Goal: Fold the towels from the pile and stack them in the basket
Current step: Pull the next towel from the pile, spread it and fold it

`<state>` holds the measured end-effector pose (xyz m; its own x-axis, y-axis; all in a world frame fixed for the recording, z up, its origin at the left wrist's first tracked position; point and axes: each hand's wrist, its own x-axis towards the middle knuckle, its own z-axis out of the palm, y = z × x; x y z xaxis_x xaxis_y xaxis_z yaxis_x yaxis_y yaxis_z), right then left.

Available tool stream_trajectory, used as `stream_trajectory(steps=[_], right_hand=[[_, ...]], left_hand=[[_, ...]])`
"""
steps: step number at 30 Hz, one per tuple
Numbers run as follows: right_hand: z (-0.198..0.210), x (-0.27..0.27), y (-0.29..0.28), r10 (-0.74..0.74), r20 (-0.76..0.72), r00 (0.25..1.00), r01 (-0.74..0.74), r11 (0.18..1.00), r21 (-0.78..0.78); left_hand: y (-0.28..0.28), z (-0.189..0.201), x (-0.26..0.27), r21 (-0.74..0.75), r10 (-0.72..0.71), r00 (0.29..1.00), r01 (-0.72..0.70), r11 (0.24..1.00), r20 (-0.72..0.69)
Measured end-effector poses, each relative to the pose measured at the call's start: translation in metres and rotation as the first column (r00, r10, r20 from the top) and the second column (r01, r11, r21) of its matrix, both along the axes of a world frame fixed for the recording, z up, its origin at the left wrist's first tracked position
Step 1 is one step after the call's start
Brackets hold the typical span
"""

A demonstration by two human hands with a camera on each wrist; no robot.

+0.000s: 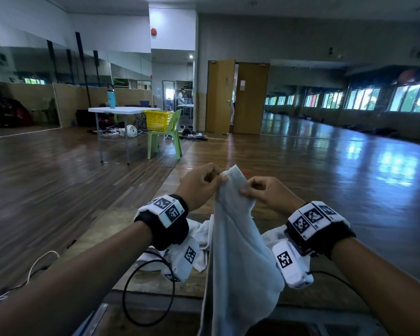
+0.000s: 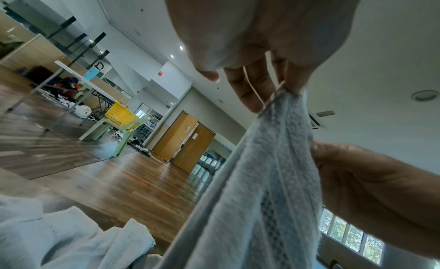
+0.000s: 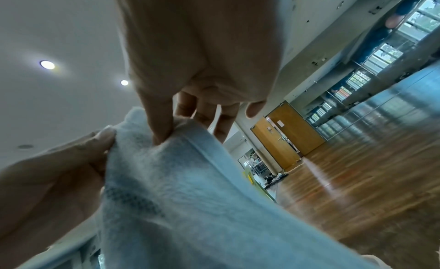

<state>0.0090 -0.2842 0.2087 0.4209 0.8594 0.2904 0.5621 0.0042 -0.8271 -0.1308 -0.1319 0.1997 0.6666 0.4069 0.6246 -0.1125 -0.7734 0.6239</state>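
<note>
A pale blue-grey towel (image 1: 238, 251) hangs bunched in the air in front of me. My left hand (image 1: 204, 181) pinches its top edge on the left, and my right hand (image 1: 260, 190) pinches the same edge just to the right. In the left wrist view my left hand (image 2: 283, 85) holds the towel (image 2: 262, 188) at its upper tip. From the right wrist camera, my right hand (image 3: 164, 130) nips a fold of the towel (image 3: 178, 197). Below lies the pile of white towels (image 1: 201, 234) on a wooden surface. A yellow basket (image 1: 158, 120) sits far off on a green chair.
A white folding table (image 1: 121, 110) with a blue bottle (image 1: 111, 98) stands beside the green chair (image 1: 167, 137). Wooden double doors (image 1: 238, 98) are at the back. Cables (image 1: 148, 287) loop under my left wrist. The wooden floor (image 1: 325, 170) stretches wide to the right.
</note>
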Motion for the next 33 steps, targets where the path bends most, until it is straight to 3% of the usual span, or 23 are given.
stream_trajectory(steps=[3,7,12,16,24,33], right_hand=[[-0.009,0.002,-0.004,0.028,0.037,0.999,-0.024,0.994,-0.105],[-0.004,0.000,-0.004,0.010,0.110,0.994,0.000,0.996,-0.091],[0.010,-0.006,-0.001,0.014,0.185,0.983,-0.004,0.998,-0.056],[0.011,-0.001,-0.010,0.037,0.258,0.966,0.001,0.989,-0.147],[0.040,0.034,-0.055,-0.057,0.571,0.819,0.237,0.940,-0.246],[0.135,0.018,-0.070,-0.144,0.758,0.636,0.279,0.959,-0.052]], left_hand=[[0.001,0.000,0.000,-0.014,-0.003,1.000,0.003,1.000,-0.006],[0.004,-0.001,-0.004,0.015,-0.018,0.990,0.020,1.000,-0.141],[0.006,0.016,-0.018,0.101,0.022,0.998,-0.015,0.995,-0.066],[0.014,0.039,-0.035,0.168,0.120,0.992,-0.112,0.979,-0.035],[0.039,0.079,-0.088,0.211,0.253,0.967,-0.253,0.944,0.025],[0.050,0.142,-0.136,0.309,0.365,0.930,-0.356,0.882,0.029]])
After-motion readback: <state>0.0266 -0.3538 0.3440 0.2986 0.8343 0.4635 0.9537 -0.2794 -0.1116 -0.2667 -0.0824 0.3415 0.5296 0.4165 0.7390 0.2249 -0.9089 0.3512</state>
